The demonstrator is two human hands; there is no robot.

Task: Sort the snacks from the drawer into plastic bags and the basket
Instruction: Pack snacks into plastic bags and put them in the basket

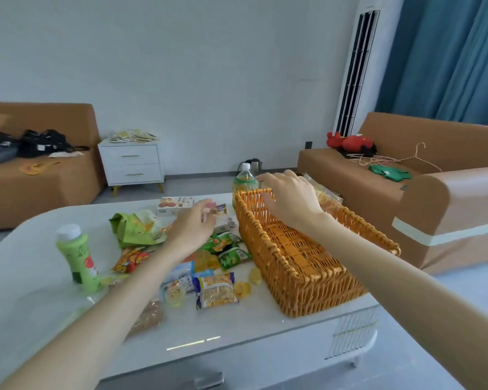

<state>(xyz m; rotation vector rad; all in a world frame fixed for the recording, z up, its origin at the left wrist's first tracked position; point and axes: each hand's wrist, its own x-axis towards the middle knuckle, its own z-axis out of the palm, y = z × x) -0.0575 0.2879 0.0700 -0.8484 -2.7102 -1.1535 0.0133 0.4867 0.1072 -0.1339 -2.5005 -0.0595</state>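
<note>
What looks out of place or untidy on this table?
Nothing looks spilled. The green bag lies crumpled, apparently opened, among loose snack packets left of the basket, whose near corner sits close to the table edge.

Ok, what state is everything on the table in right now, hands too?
Basket: upright, looks empty.
Green bottle: upright, capped.
Drink bottle: upright behind the basket, capped.
Green bag: crumpled.
Noodle pack: sealed, lying flat.
Box: closed, lying flat.
Left hand: over the snacks, fingers loosely curled; hold unclear.
Right hand: at the basket's far rim; grip unclear.
</note>
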